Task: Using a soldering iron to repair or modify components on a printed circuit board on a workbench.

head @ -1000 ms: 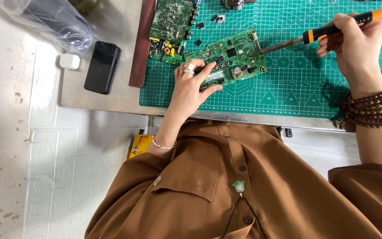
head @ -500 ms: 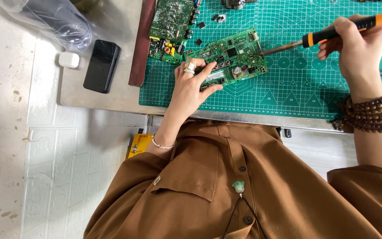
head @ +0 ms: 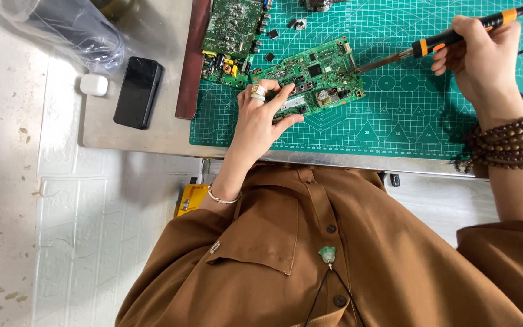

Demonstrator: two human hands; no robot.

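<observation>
We find the left hand [head: 260, 118] pressed flat, fingers spread, on the near edge of the green circuit board [head: 310, 79], which lies on the cutting mat [head: 394, 121] between both hands. The right hand [head: 478, 57] grips the orange-and-black soldering iron [head: 449, 39], its tip meeting the board's right side. Against the earlier frames, we note little change: board and left hand unmoved, iron only slightly shifted. A black phone [head: 138, 92] lies left of the left hand.

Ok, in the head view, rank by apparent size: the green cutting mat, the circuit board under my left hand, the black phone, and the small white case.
1. Green cutting mat
2. Circuit board under the left hand
3. Black phone
4. Small white case
</observation>
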